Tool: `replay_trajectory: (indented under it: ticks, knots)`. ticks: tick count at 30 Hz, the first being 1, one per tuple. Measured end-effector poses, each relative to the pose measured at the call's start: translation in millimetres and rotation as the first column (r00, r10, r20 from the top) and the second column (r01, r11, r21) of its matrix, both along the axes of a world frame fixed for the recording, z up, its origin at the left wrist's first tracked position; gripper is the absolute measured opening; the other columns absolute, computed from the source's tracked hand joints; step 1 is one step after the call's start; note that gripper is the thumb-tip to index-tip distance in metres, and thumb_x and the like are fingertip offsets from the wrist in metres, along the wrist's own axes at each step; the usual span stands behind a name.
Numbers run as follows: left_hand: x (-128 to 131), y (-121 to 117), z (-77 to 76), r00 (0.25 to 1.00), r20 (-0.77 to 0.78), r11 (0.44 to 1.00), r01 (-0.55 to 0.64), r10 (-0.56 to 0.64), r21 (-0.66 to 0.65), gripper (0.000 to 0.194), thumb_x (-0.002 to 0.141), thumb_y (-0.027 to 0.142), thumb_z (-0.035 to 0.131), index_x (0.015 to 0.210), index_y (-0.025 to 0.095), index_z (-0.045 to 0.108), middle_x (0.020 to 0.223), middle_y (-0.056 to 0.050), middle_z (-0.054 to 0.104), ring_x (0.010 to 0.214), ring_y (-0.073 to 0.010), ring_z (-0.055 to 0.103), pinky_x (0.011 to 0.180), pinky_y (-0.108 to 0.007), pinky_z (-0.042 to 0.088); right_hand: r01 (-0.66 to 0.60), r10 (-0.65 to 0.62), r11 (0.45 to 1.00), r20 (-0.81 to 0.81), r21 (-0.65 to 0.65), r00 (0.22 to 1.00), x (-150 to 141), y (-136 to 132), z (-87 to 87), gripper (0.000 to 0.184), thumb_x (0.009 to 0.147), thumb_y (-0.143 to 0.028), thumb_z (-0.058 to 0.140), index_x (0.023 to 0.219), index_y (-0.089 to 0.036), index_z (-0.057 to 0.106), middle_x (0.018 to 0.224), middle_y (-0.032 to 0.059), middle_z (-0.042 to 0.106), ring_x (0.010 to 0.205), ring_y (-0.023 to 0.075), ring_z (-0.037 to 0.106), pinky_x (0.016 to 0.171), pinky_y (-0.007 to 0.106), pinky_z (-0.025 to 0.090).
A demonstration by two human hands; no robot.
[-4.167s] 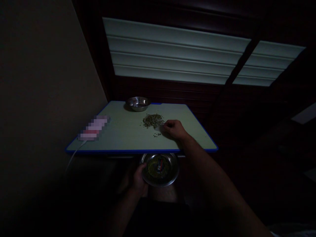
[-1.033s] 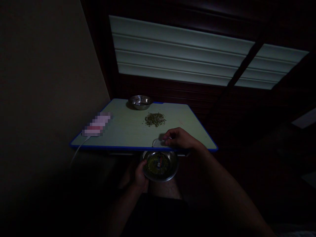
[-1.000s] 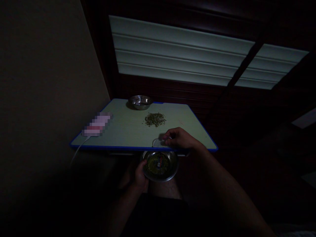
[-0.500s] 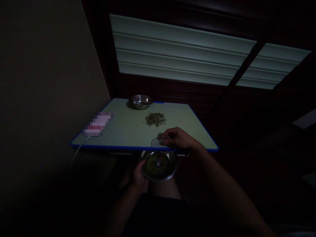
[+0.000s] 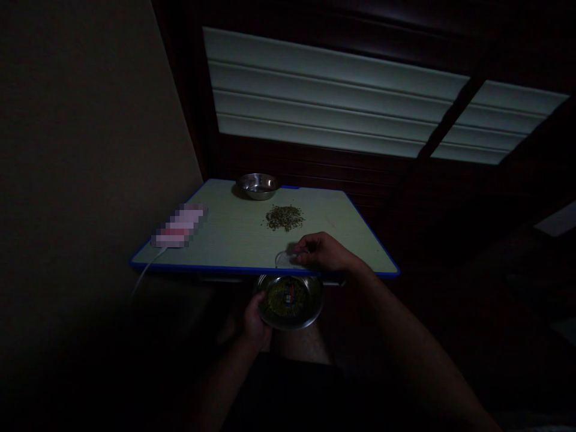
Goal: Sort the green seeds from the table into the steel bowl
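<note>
My left hand (image 5: 256,318) grips the rim of a metal bowl (image 5: 315,317), thumb over the edge. The bowl is tilted toward me just below the table's near edge. In it lie small greenish grains (image 5: 274,303) and a small dark item with a red and white mark (image 5: 288,295). My right hand (image 5: 321,251) is above the table's near edge, fingers curled and pinched together; what they hold, if anything, is too dark to tell. Beside its fingertips a thin clear round piece (image 5: 283,259) lies on the table. Beyond it is a loose pile of brownish-green grains (image 5: 284,218).
The pale table (image 5: 229,240) has a blue rim. A second metal bowl (image 5: 258,187) stands at its back left. A blurred pink phone-like object (image 5: 180,227) with a white cable (image 5: 146,271) lies at the left. A wall and dark wooden panelling close in behind.
Almost nothing differs. The view has shifted very slightly; both hands, the bowl and the grain pile keep their places.
</note>
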State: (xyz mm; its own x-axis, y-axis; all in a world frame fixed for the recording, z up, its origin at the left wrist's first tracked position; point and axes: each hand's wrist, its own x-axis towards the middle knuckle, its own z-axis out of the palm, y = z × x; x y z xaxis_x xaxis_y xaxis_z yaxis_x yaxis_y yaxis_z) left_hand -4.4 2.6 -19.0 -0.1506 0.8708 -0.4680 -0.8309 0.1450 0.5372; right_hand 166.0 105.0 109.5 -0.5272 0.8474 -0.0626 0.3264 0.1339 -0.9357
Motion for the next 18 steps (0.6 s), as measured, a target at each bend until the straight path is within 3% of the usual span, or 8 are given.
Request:
replay_trajectory:
  ticks: [5, 13, 18]
  knots:
    - [-2.2, 0.5, 1.5, 0.999, 0.011, 0.998, -0.052, 0.052, 0.021, 0.02, 0.07, 0.029, 0.065, 0.08, 0.016, 0.076, 0.084, -0.008, 0.079, 0.088, -0.0271, 0.072, 0.088, -0.04, 0.055, -0.001, 0.001, 1.0, 0.024, 0.011, 1.0, -4.4, -1.7, 3.3, 0.029, 0.064, -0.031, 0.082, 0.085, -0.014, 0.069, 0.079, 0.0022, 0.069, 0.068, 0.0119, 0.057, 0.067, 0.027, 0.047]
    - [-6.5, -1.2, 2.2, 0.995, 0.013, 0.994, -0.095, 0.095, 0.062, 0.023, 0.072, 0.03, 0.064, 0.087, 0.018, 0.076, 0.089, -0.008, 0.079, 0.106, -0.0319, 0.069, 0.097, -0.045, 0.052, 0.001, -0.001, 1.0, 0.021, 0.011, 1.0, -12.2, -1.6, 2.0, 0.03, 0.062, -0.032, 0.082, 0.084, -0.014, 0.069, 0.075, 0.0006, 0.067, 0.065, 0.0116, 0.056, 0.063, 0.025, 0.044]
    - [-8.7, -1.3, 1.9, 0.995, 0.014, 0.994, -0.096, 0.096, 0.049, 0.024, 0.073, 0.032, 0.063, 0.087, 0.017, 0.076, 0.091, -0.009, 0.079, 0.103, -0.03, 0.07, 0.096, -0.042, 0.051, 0.007, -0.007, 1.0, 0.005, 0.018, 1.0, -14.6, -1.4, 0.2, 0.031, 0.062, -0.032, 0.082, 0.083, -0.014, 0.068, 0.075, 0.0005, 0.067, 0.066, 0.0115, 0.055, 0.065, 0.026, 0.044]
